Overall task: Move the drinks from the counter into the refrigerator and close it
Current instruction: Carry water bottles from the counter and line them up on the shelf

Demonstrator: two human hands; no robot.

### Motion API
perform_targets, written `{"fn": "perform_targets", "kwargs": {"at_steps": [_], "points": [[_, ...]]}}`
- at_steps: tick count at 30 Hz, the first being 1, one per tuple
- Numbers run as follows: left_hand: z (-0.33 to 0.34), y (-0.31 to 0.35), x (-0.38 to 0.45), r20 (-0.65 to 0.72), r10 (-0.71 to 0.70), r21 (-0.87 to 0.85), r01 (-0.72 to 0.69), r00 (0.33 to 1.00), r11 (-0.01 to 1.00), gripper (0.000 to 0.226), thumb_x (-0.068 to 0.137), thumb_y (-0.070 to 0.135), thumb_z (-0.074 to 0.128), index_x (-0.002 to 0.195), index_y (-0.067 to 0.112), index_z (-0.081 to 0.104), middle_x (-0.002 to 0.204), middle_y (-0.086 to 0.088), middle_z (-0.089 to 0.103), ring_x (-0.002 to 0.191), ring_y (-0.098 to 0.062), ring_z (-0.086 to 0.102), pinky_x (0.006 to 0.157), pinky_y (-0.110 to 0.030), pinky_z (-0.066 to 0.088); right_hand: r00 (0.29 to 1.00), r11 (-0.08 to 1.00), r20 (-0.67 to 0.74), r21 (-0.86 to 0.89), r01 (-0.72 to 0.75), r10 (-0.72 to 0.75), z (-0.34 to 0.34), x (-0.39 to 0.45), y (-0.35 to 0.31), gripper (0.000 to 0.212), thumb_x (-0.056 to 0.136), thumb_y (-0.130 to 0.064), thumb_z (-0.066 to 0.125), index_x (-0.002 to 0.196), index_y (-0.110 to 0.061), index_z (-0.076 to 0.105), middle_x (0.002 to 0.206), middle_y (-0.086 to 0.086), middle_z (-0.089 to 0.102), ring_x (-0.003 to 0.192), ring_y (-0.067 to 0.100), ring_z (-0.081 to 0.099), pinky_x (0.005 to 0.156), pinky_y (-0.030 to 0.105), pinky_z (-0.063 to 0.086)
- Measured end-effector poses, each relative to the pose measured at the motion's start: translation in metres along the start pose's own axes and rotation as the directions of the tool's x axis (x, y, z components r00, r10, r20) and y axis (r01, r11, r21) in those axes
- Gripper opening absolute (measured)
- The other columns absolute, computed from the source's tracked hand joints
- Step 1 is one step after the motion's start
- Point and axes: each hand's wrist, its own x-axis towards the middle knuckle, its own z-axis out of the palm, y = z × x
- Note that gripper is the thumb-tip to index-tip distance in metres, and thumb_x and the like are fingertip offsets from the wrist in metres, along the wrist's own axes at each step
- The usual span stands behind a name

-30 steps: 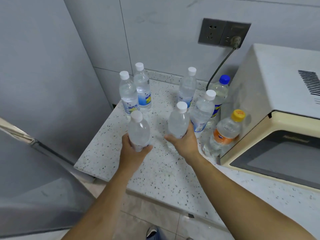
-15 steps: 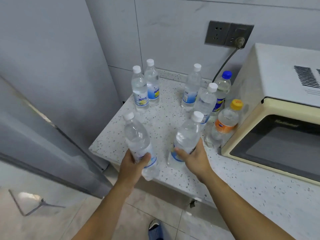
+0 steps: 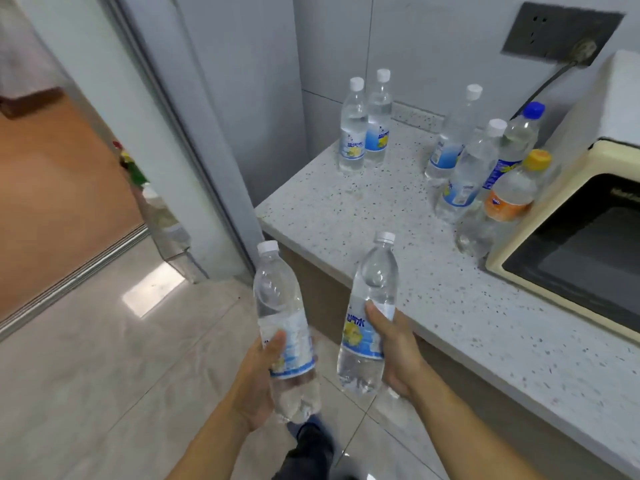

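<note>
My left hand [image 3: 258, 382] grips a clear water bottle [image 3: 282, 320] with a white cap, held upright over the floor. My right hand [image 3: 394, 351] grips a second water bottle [image 3: 369, 313] beside it, just off the counter's front edge. Several more bottles stand on the speckled counter [image 3: 349, 216]: two white-capped ones [image 3: 363, 129] near the wall, a cluster at the right with a blue-capped bottle [image 3: 519, 140] and an orange-capped, orange-labelled bottle [image 3: 502, 202]. The grey refrigerator [image 3: 221, 109] stands left of the counter, its door [image 3: 114, 109] swung open with items on the door shelf.
A cream microwave [image 3: 571, 237] sits on the counter at the right, plugged into a wall socket [image 3: 561, 32]. Shiny tiled floor [image 3: 104, 358] stretches to the left, with a sliding-door track and orange flooring beyond. My shoe shows below the bottles.
Both hands have lifted their bottles off the counter and drawn them back and down over the floor. The view has swung left, showing the open refrigerator door.
</note>
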Motion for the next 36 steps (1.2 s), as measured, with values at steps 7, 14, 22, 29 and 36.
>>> {"fn": "perform_targets", "kwargs": {"at_steps": [7, 14, 22, 29, 36], "points": [[-0.073, 0.001, -0.06, -0.246, 0.059, -0.043, -0.072, 0.967, 0.996, 0.097, 0.039, 0.065, 0.089, 0.114, 0.008, 0.068, 0.102, -0.02, 0.073, 0.088, -0.035, 0.072, 0.068, -0.041, 0.059, 0.974, 0.975, 0.182, -0.2, -0.097, 0.134, 0.082, -0.02, 0.053, 0.064, 0.068, -0.046, 0.075, 0.12, -0.013, 0.061, 0.101, 0.013, 0.076, 0.087, 0.027, 0.075, 0.072, 0.034, 0.059], [-0.166, 0.021, -0.097, -0.424, 0.119, -0.094, -0.175, 0.898, 0.98, 0.079, 0.059, 0.063, 0.079, 0.122, 0.016, 0.065, 0.111, -0.016, 0.073, 0.099, -0.037, 0.071, 0.077, -0.047, 0.058, 0.934, 0.933, 0.28, -0.338, -0.122, 0.223, 0.189, -0.017, 0.098, 0.055, 0.073, -0.043, 0.074, 0.117, -0.012, 0.06, 0.102, 0.016, 0.075, 0.092, 0.034, 0.074, 0.079, 0.041, 0.061], [-0.306, 0.076, -0.13, -0.575, 0.169, -0.039, -0.233, 0.8, 0.972, 0.064, 0.062, 0.062, 0.071, 0.11, 0.02, 0.066, 0.096, -0.005, 0.077, 0.085, -0.026, 0.075, 0.062, -0.035, 0.059, 0.895, 0.885, 0.366, -0.46, -0.065, 0.256, 0.355, -0.002, 0.16, 0.025, 0.09, -0.033, 0.069, 0.112, -0.021, 0.063, 0.096, 0.008, 0.077, 0.085, 0.026, 0.075, 0.065, 0.027, 0.059], [-0.41, 0.123, -0.146, -0.615, 0.21, 0.016, -0.255, 0.76, 0.967, 0.061, 0.061, 0.06, 0.071, 0.11, 0.026, 0.062, 0.091, 0.005, 0.077, 0.081, -0.016, 0.075, 0.056, -0.025, 0.057, 0.874, 0.861, 0.394, -0.507, -0.052, 0.285, 0.467, 0.012, 0.2, 0.022, 0.089, -0.035, 0.07, 0.107, -0.021, 0.065, 0.093, 0.008, 0.077, 0.081, 0.023, 0.076, 0.061, 0.024, 0.057], [-0.474, 0.173, -0.104, -0.62, 0.211, 0.022, -0.252, 0.756, 0.967, 0.059, 0.06, 0.062, 0.068, 0.11, 0.031, 0.06, 0.09, 0.01, 0.076, 0.081, -0.012, 0.074, 0.055, -0.021, 0.056, 0.882, 0.854, 0.364, -0.515, -0.078, 0.3, 0.535, 0.069, 0.219, 0.028, 0.088, -0.039, 0.069, 0.11, -0.023, 0.063, 0.09, 0.004, 0.077, 0.08, 0.021, 0.076, 0.061, 0.026, 0.058]]}}
